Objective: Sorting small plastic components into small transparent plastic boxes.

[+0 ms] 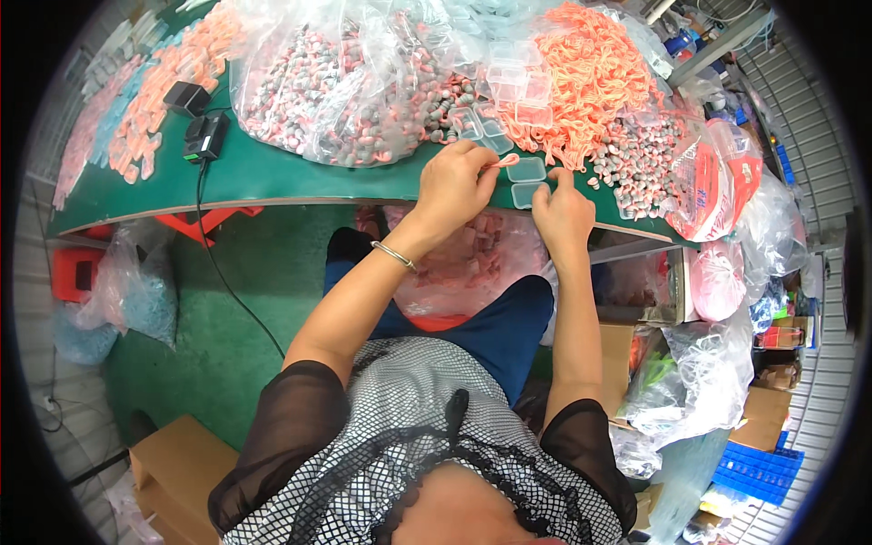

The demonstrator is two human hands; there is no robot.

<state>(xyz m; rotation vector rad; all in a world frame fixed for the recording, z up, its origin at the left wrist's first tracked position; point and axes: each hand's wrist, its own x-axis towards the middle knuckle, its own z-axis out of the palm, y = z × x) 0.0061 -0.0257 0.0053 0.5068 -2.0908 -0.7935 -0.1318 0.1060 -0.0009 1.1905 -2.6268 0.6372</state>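
Between the fingertips of my left hand (pixel 457 184) is a small looped bundle of orange cord (pixel 508 161). It reaches over the upper left edge of a small clear plastic box (pixel 526 170), which lies unfolded on the table with its two halves one above the other. My right hand (pixel 563 216) grips the box at its right side, thumb by the lower half and index finger near the upper half. Beyond the box spreads a big heap of orange cord bundles (pixel 590 73). More clear boxes (pixel 520 86) lie against that heap.
A large clear bag (pixel 336 91) of grey-and-pink small pieces sits on the green table (pixel 300 180). Similar loose pieces (pixel 636 163) lie at right. Left are packed orange strips (pixel 173 91) and a black device (pixel 205 136) with a hanging cable. Bags and cartons crowd the right side.
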